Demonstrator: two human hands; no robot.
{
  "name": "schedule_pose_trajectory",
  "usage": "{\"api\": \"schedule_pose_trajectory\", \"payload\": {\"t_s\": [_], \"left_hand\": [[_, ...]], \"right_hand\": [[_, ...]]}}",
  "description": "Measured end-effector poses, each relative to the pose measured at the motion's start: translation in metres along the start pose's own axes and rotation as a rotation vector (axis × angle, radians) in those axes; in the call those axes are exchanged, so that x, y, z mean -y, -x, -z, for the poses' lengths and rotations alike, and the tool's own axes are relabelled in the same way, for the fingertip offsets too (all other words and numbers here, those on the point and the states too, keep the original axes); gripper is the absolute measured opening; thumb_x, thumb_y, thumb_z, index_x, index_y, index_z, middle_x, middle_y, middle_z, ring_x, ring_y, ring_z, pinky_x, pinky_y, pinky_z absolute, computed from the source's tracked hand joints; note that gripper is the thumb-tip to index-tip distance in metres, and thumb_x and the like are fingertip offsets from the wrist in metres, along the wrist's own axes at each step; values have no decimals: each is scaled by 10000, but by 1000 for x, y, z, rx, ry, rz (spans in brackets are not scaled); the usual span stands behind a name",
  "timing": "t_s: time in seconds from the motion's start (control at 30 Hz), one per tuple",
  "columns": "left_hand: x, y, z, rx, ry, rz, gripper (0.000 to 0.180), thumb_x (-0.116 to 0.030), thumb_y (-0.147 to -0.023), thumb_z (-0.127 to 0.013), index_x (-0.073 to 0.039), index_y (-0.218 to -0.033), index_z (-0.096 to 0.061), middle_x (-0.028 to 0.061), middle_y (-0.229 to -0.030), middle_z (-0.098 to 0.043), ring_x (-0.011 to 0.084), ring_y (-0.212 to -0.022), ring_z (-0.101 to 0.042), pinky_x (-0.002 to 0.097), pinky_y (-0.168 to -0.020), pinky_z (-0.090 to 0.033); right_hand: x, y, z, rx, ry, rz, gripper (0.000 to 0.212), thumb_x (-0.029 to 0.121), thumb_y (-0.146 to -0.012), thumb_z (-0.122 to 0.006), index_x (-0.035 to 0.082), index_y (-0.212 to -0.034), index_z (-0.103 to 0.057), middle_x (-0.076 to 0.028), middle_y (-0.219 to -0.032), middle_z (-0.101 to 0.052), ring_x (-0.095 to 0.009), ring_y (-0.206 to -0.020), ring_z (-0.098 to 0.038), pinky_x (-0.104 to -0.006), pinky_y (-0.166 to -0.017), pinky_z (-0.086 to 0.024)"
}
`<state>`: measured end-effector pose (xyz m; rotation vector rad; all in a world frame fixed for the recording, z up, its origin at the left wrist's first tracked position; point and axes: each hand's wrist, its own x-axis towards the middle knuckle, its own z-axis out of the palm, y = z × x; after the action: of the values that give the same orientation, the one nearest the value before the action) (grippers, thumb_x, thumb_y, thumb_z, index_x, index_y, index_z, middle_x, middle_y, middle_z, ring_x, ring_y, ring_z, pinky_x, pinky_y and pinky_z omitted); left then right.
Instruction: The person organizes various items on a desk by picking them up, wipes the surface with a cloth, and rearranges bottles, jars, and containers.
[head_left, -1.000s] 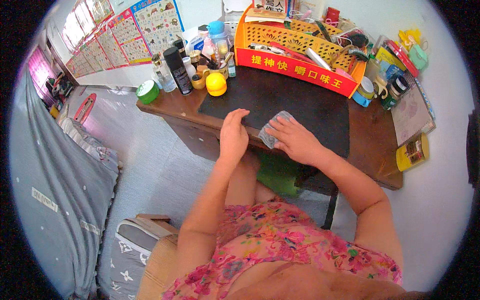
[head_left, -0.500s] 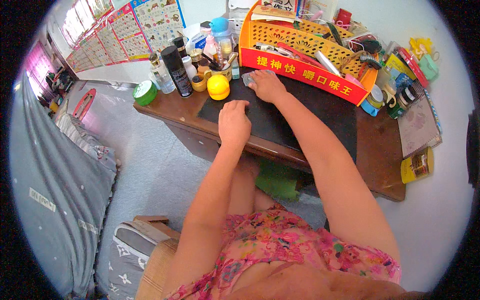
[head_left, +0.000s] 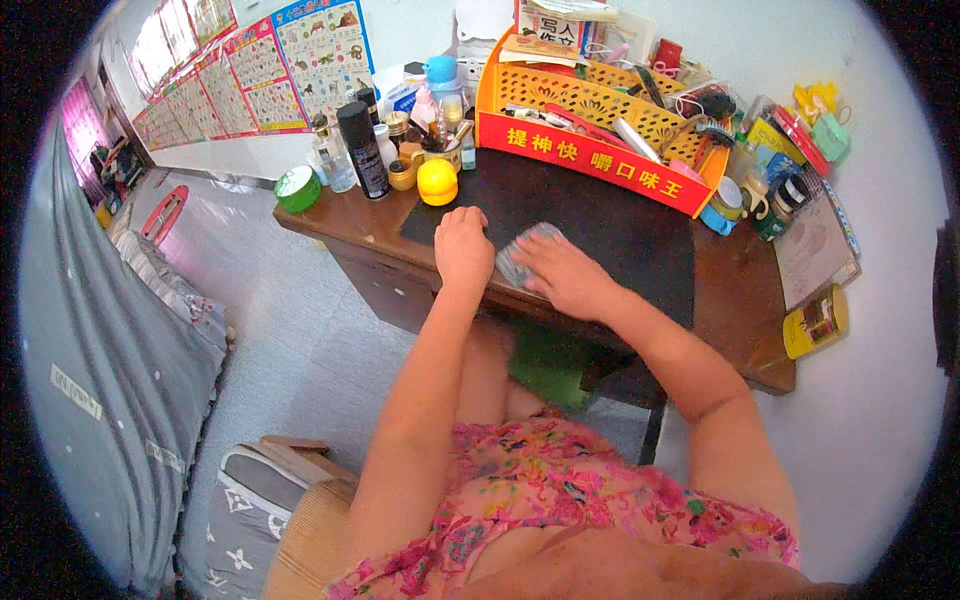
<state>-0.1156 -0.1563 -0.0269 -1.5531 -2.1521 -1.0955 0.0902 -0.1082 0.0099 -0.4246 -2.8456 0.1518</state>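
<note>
Right hand [head_left: 568, 278]: fingers extended and slightly spread, laid over the cloth, not closed around it.
Grey cloth [head_left: 513, 262]: one, folded or bunched; under the right fingers, at the front edge of the black mat [head_left: 610, 220].
Left hand [head_left: 463, 250]: fingers curled, at the table's front edge, left of the cloth and apart from it; whether they grip anything cannot be told.
Table [head_left: 742, 325]: brown, dark-topped, bearing the mat.
Yellow round container [head_left: 437, 184]: just beyond the left hand.
Black spray can [head_left: 364, 155]: upright, left of the yellow container.
Green-and-white round tub [head_left: 297, 188]: at the table's left end.
Red-and-yellow display box [head_left: 600, 160]: behind the mat, holding assorted small items.
Yellow canister [head_left: 815, 322]: at the right edge.
</note>
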Motion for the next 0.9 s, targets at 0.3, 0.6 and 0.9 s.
{"api": "schedule_pose_trajectory", "payload": {"t_s": [0.3,0.6,0.9], "left_hand": [[-4,4,3,-20,-4,1,120,-20,-819,-594,-63,-927,-626,120,-978,-637,333,-1025,-589,441,-895,-452],[-6,1,6,-42,-6,34,151,15,-822,-567,-48,-947,-624,156,-973,-649,368,-1007,-602,469,-884,-486],[0,1,1,-57,17,43,151,14,-821,-570,-50,-951,-611,162,-967,-638,374,-1007,-597,469,-890,-486]], "right_hand": [[-7,-6,5,43,30,-23,504,275,-986,-591,65,-1440,-531,-168,-1526,-488,-340,-1440,-425,-497,-1206,-303],[-77,-150,-41,-68,108,-206,493,356,-1030,-481,64,-1422,-551,-158,-1482,-528,-339,-1407,-459,-510,-1161,-356],[-42,-101,-34,-57,72,-44,476,276,-963,-619,36,-1372,-579,-185,-1458,-536,-366,-1356,-493,-529,-1144,-372]]}}
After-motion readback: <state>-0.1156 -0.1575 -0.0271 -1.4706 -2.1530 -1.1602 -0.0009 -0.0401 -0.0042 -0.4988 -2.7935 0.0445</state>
